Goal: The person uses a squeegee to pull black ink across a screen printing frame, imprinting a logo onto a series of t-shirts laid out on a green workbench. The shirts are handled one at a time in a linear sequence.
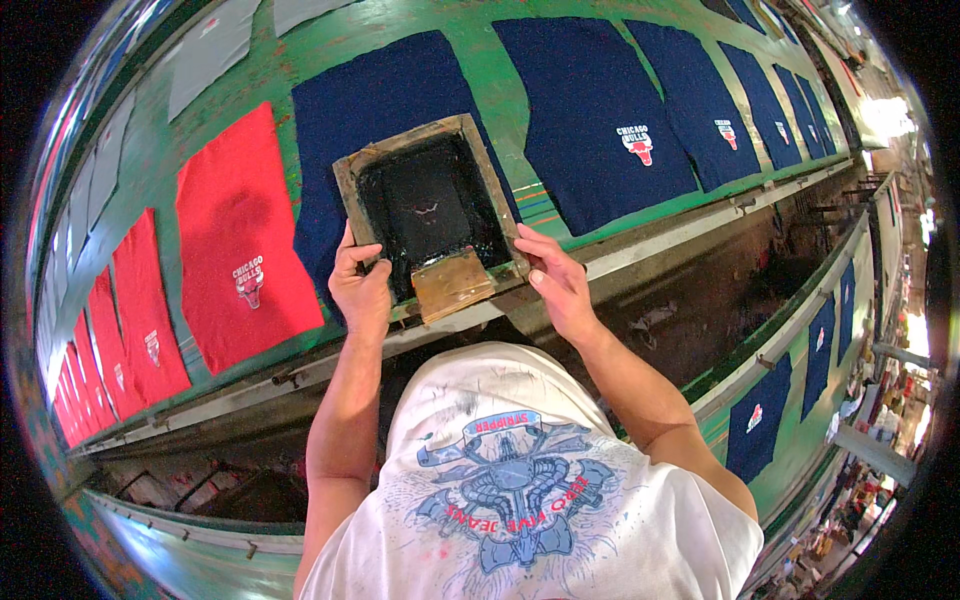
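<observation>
A small wooden screen-printing frame (pixel 484 165) with dark, ink-smeared mesh lies over a navy cut fabric panel (pixel 385 85) on the long green table. My left hand (pixel 360 285) grips the frame's near left corner, thumb and fingers closed on the wood. At the near right corner, my right hand (pixel 556 283) holds the frame's side with bent fingers. A wooden squeegee (pixel 453 284) leans inside the frame at its near end, between my hands and held by neither. The frame hides the middle of the navy panel.
Red panels (pixel 240 210) with a small printed emblem lie to the left, grey ones (pixel 213 50) beyond. More printed navy panels (pixel 590 110) lie to the right. A metal rail (pixel 660 215) runs along the green table's (pixel 510 130) near edge. Another table (pixel 800 345) with navy panels stands behind at right.
</observation>
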`<state>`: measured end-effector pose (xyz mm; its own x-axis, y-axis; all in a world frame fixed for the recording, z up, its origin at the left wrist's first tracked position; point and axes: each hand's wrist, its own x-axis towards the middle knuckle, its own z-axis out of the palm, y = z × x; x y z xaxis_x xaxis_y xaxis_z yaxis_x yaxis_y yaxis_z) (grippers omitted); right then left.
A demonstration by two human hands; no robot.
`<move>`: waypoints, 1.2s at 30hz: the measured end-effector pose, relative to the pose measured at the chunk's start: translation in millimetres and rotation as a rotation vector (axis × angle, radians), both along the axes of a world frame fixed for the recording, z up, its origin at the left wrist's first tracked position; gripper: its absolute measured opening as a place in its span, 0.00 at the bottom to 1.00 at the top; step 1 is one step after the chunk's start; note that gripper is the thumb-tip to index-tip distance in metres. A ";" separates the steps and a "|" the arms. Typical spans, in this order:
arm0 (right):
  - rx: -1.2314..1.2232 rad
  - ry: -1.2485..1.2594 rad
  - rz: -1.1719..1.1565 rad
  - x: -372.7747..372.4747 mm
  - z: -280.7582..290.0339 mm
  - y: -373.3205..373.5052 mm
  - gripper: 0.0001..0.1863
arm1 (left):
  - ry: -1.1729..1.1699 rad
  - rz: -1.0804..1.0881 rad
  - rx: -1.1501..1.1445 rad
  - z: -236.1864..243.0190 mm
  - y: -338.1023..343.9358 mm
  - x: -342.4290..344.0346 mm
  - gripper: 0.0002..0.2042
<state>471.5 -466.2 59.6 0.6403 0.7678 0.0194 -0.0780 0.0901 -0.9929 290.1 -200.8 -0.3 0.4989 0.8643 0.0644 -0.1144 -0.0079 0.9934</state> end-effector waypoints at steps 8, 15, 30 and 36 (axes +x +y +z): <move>-0.034 -0.447 0.018 -13.5 58.5 21.4 0.24 | 0.072 0.017 -0.015 9.1 -2.2 0.3 0.13; 0.284 -0.478 0.496 -57.1 116.2 71.4 0.24 | 0.048 0.021 0.117 2.8 1.3 3.8 0.12; 0.510 1.367 0.822 -123.7 115.3 80.0 0.35 | 0.038 0.033 0.179 -2.3 0.1 3.1 0.11; 0.469 1.203 0.739 -115.6 89.2 94.0 0.32 | 0.099 0.022 0.215 8.9 -1.0 1.5 0.11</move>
<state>355.9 -372.1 148.8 -0.0708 0.9918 0.1061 -0.9798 -0.0492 -0.1938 291.6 -201.8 8.6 0.4933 0.8466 0.1998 -0.0143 -0.2218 0.9750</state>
